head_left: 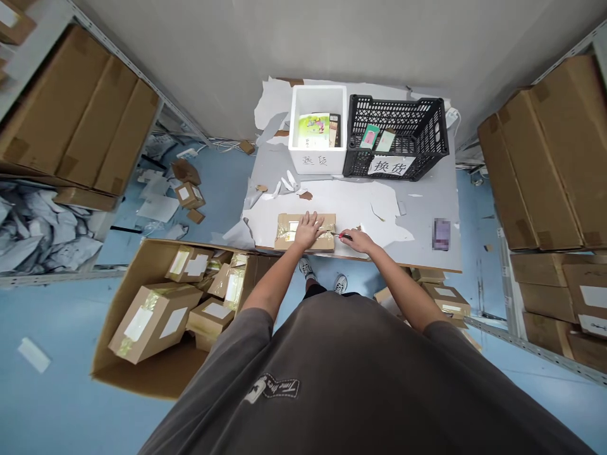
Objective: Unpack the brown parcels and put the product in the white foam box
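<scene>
My own dark T-shirt (332, 379) fills the space closest to me, and past it my two bare arms reach to the table edge. There, on the near side of the table (427, 196), right in front of me, lies the flat cardboard box (283, 244). My left hand (308, 230) is spread open, palm down on top of it, pressing rather than gripping. My right hand (358, 241) is closed around a slim red-and-black tool (347, 237), a cutter by its look, whose tip meets the box's right end. Shiny tape (283, 228) runs along the top. I'd judge I'm at an early stage: the box looks shut, its flaps down and nothing out of it. Whether the tape is slit anywhere, I can't tell; opening the flaps and emptying the box look undone.

Just beyond lie paper scraps (288, 182), then the white foam bin (332, 165) with books (313, 129) in it, beside the black crate (358, 167) holding a couple of cards (370, 136). To my left, a large carton (147, 262) on the floor holds several more boxes (156, 332), those I can make out looking taped shut.
</scene>
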Available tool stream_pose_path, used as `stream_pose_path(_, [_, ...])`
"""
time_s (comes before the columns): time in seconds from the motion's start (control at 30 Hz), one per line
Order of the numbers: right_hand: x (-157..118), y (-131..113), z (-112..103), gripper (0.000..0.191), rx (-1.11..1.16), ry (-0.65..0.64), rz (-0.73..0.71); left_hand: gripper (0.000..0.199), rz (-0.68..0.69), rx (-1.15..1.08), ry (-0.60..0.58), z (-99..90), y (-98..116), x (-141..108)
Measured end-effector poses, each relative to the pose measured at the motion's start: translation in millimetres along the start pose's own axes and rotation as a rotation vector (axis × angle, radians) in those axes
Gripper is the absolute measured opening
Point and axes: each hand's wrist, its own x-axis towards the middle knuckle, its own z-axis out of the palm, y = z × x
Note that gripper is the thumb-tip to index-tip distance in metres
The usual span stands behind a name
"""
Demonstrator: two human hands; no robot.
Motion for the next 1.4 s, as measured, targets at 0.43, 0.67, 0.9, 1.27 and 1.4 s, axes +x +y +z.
stream_pose_path(0.43, [5.7, -0.8, 4.0, 0.034, -0.224, 0.074, -0.067, 0.063, -0.011, -0.019, 0.061, 22.8, 9.5, -16.1])
stream_pose_path(0.67, [18.0, -2.7, -3.0, 0.033, -0.239, 0.088, -0.048, 0.058, -0.029, -0.031, 0.071, 25.6, 12.9, -18.8])
stream_pose_path(0.9, [1.6, 20.7, 1.1, 0.028, -0.033, 0.141, 0.049, 0.055, -0.046, -0.059, 0.067, 11.7, 11.7, -22.8])
stream_pose_path(1.27, [12.2, -42.0, 80.3, 0.051, 0.622, 0.336, 0.524, 0.081, -0.175, -0.111, -0.025, -25.4, -64.3, -40.2])
stream_pose_path(1.4, [68.0, -57.5, 52.8, 0.055, 0.608, 0.411, 0.525, 0.075, -0.398, -0.108, -0.002, -17.5, -49.5, -73.6])
